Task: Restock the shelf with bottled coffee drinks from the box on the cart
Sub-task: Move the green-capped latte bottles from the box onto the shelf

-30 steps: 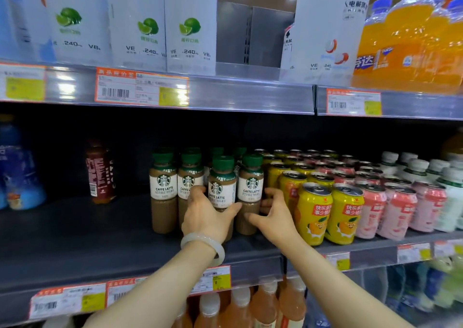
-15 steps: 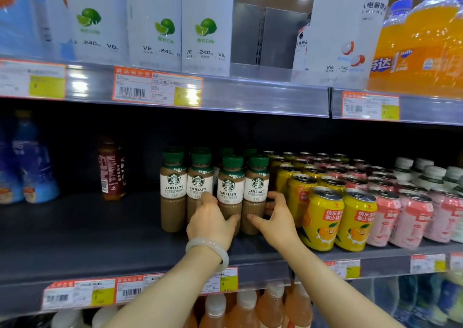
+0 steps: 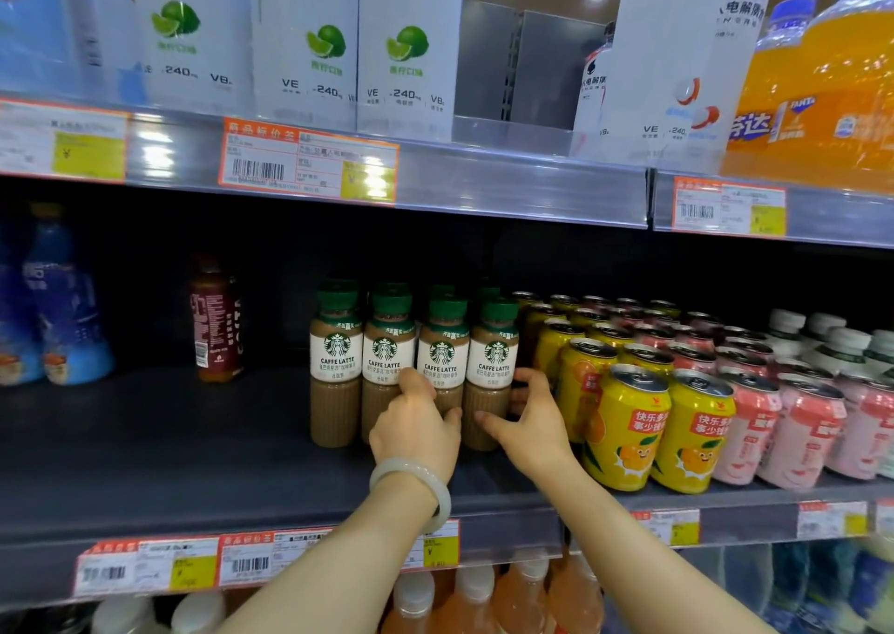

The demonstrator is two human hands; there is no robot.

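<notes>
The dark shelf spanned the whole view at chest height, with a price-tag rail along its front edge; above it ran another shelf carrying white lime-printed cartons and orange soda bottles. On the right half of the dark shelf stood rows of yellow cans and, beyond them, pink cans; far left stood blue bottles and a lone dark red bottle, well apart from the rest. The coffee bottles, green-capped and labelled Caffe Latte, stood upright near the middle of the shelf in a front row of four with more caps visible behind; the rightmost sat just beside the yellow cans. The left hand, a pale bangle on its wrist, was curled round the lower body of the third bottle from the left, thumb on its right side; the right hand was wrapped on the fourth bottle, thumb at its front and fingers reaching round between it and the cans; neither the box nor the cart was in view.
</notes>
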